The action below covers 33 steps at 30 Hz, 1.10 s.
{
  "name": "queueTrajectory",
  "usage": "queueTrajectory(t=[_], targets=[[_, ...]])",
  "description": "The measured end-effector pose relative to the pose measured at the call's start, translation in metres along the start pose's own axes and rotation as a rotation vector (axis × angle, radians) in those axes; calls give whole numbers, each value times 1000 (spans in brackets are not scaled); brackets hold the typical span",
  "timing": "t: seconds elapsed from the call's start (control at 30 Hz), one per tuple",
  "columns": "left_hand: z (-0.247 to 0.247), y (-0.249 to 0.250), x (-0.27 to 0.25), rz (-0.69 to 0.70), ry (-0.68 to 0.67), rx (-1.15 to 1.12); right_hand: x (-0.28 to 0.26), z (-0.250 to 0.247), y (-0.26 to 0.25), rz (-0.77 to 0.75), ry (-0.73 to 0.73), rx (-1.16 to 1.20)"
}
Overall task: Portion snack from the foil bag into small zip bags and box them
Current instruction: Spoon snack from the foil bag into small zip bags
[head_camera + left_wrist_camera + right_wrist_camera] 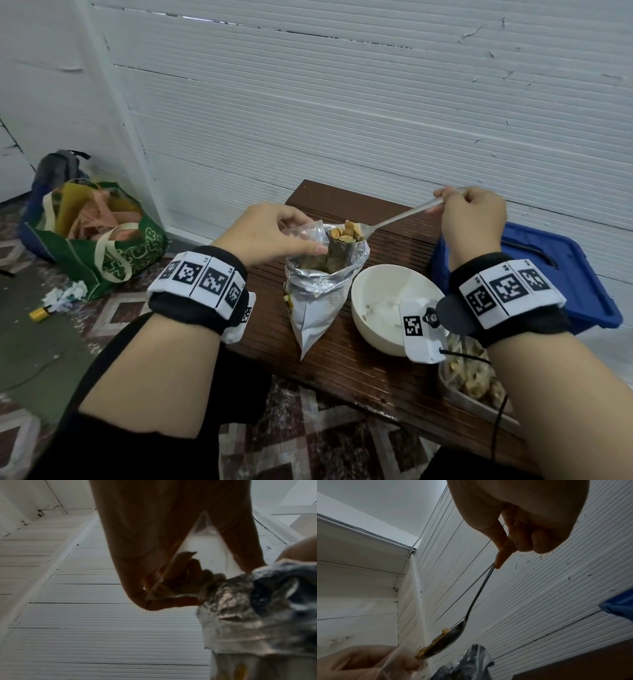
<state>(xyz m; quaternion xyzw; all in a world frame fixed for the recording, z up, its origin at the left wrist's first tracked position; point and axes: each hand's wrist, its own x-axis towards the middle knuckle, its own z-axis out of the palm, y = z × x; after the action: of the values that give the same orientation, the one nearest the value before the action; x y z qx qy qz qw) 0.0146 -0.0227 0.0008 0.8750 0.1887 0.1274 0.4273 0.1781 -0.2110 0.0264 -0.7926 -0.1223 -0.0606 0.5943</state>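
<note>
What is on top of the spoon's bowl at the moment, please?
The spoon carries a heap of tan and yellowish snack pieces above the open foil bag. How far the bag itself is filled cannot be seen; its walls cover that.

Head view: even, diffuse illumination; no hard shadows. Straight lines of the white ribbed wall panel (342,102) bow toward 9 and 3 o'clock, indicating wide-angle distortion. Left wrist view: the left hand (171,534) is backlit, dark and soft; the crinkled silver foil bag (257,608) shows glare patches and blur. Right wrist view: the right hand (530,513) is underexposed against the bright wall; 7 o'clock is out of focus.
</note>
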Motion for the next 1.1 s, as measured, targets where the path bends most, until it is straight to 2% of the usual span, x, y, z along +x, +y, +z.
queueTrajectory(t=[0.27, 0.4, 0.5, 0.6, 0.8, 0.9, 0.97, 1.1], targets=[[15, 4, 2, 46, 20, -11, -16, 15, -12, -124, -105, 29], [22, 7, 2, 65, 53, -76, -31, 22, -18, -230, -225, 122], [21, 6, 3, 76, 85, -77, -35, 21, -19, -290, -259, 209], [14, 4, 4, 60, 111, -75, -34, 15, -22, -345, -192, 279], [2, -2, 4, 27, 171, -118, -23, 7, -23, -363, 66, 351], [-1, -3, 4, 13, 148, -125, -21, 8, -18, -335, 92, 283], [-1, -5, 5, 13, 108, -121, -23, 11, -12, -330, 42, 211], [1, -10, 7, 6, 63, -82, -30, 20, 3, -365, -179, 16]])
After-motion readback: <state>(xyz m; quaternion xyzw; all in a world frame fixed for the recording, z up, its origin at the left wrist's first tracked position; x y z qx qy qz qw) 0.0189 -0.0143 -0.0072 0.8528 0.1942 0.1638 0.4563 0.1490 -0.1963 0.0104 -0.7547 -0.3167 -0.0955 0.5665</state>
